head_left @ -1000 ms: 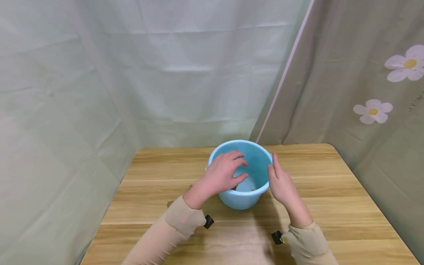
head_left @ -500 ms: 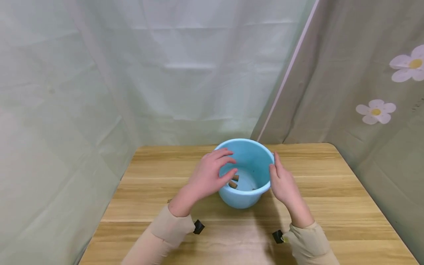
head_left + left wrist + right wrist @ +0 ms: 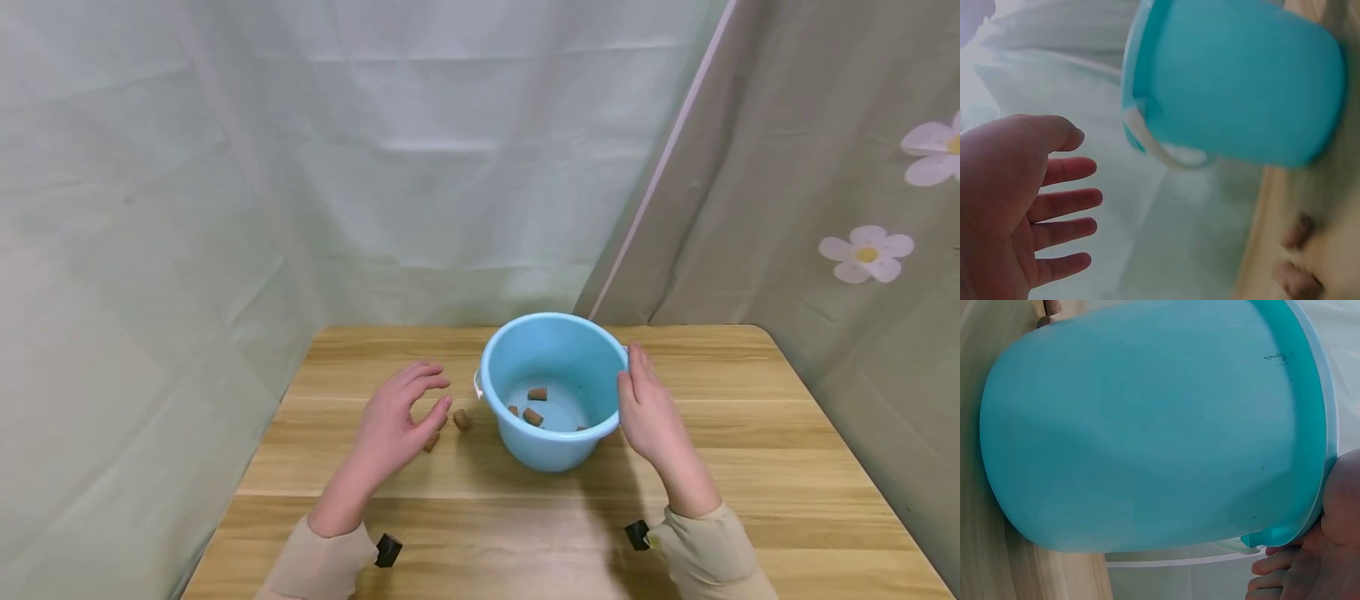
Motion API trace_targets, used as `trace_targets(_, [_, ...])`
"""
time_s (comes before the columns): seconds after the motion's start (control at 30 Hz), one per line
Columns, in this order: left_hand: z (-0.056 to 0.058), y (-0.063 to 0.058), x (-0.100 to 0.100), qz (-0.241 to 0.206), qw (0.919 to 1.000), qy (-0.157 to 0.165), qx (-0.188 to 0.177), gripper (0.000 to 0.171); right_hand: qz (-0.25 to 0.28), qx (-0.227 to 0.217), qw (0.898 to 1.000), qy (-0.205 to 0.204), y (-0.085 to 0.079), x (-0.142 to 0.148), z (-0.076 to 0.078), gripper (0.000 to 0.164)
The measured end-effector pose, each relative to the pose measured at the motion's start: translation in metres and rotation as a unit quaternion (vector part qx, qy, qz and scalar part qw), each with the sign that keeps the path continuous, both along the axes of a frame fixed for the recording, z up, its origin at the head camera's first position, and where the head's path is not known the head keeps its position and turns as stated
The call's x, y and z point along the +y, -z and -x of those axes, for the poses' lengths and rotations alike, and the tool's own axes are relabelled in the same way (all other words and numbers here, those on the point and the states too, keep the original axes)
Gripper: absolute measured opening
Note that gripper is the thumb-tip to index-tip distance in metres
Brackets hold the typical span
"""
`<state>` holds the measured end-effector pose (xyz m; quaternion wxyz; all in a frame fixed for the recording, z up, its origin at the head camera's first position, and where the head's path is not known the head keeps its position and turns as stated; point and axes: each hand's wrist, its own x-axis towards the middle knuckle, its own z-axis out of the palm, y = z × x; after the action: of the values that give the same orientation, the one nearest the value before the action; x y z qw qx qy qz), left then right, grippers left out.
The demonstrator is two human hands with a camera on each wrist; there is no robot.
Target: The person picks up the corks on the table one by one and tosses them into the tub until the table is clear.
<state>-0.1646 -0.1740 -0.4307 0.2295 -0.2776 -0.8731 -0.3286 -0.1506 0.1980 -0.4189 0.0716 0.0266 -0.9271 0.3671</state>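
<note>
L hand [image 3: 397,417] spread, R hand [image 3: 654,417] straight-fingered on lt-blue round plastic bucket [image 3: 546,452]. Brown cork cylinder [image 3: 461,420] may roll if nudged.

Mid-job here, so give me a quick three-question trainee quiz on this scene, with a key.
1. Fill in the blank: some corks lie inside the blue bucket; others lie on the ____.
2. True or false: the right hand touches the bucket at its rim.
3. Choose one: what does the left hand hold?
A. A cork
B. The bucket's white handle
C. Nothing

Key:
1. Wooden table.
2. True.
3. C, nothing; its fingers are spread apart, with no object between them.
</note>
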Motion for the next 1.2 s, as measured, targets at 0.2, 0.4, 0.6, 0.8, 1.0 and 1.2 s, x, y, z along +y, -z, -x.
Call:
trace_targets(0.2, [-0.012,0.03,-0.036,0.008,0.9973,-0.056,-0.048,0.021,-0.003,0.005,1.0,0.0,0.0,0.0,0.0,0.063])
trace_targets(0.4, [-0.023,0.049,-0.061,0.024,0.9919,-0.094,-0.082,0.022,-0.001,0.003,1.0,0.001,-0.001,0.001,0.0,0.063])
trace_targets(0.6, [-0.031,0.061,-0.076,0.02,0.9883,-0.112,-0.101,0.022,0.006,0.001,1.0,-0.001,-0.001,0.001,0.001,0.064])
trace_targets(0.8, [-0.036,0.07,-0.085,0.03,0.9879,-0.118,-0.096,0.02,0.004,0.001,1.0,0.002,0.0,0.0,0.001,0.064])
trace_targets(1.0, [-0.038,0.079,-0.09,0.039,0.9887,-0.118,-0.084,0.021,0.006,0.0,1.0,0.004,0.001,0.0,0.0,0.064])
trace_targets(1.2, [-0.039,0.082,-0.092,0.052,0.9869,-0.112,-0.103,0.026,0.007,0.003,1.0,0.006,0.002,0.0,0.0,0.063])
